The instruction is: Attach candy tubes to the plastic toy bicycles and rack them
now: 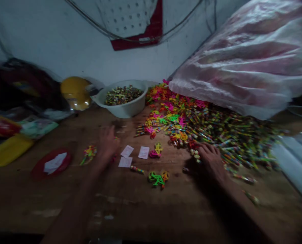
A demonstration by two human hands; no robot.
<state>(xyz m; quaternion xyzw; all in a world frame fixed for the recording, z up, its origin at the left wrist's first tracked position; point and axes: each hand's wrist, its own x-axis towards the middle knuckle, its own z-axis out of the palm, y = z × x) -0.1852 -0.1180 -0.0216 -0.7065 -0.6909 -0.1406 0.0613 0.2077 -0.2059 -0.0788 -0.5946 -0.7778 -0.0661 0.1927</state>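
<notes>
Below both hands, brown tabletop (pixel 130 211) runs to its near edge, leaving the forearms room. Left of the left hand (pixel 108 140) come a yellow packet (pixel 11 150), a red dish (pixel 38 171) holding white paper and, nearest, a colourful toy bundle (pixel 90 152). Something bright shows at that hand's fingertips; whether it is pinched, I cannot tell. Just right of it lie paper slips (pixel 143 152), one with print too blurred to read; farther back stands a pale bowl (pixel 127 112) of small patterned pieces (pixel 123 95). Between the hands are a loose beaded tube (pixel 137 169), a green toy bicycle (pixel 157 179) and a pink-and-yellow toy part (pixel 158 149). The right hand (pixel 213 161) bends over small pieces (pixel 195 155) at the heap's (pixel 217 127) near edge; in this dim, smeared view, its hold seems impossible to judge. Behind it, a bulging plastic bag (pixel 239 67) crowds the heap.
</notes>
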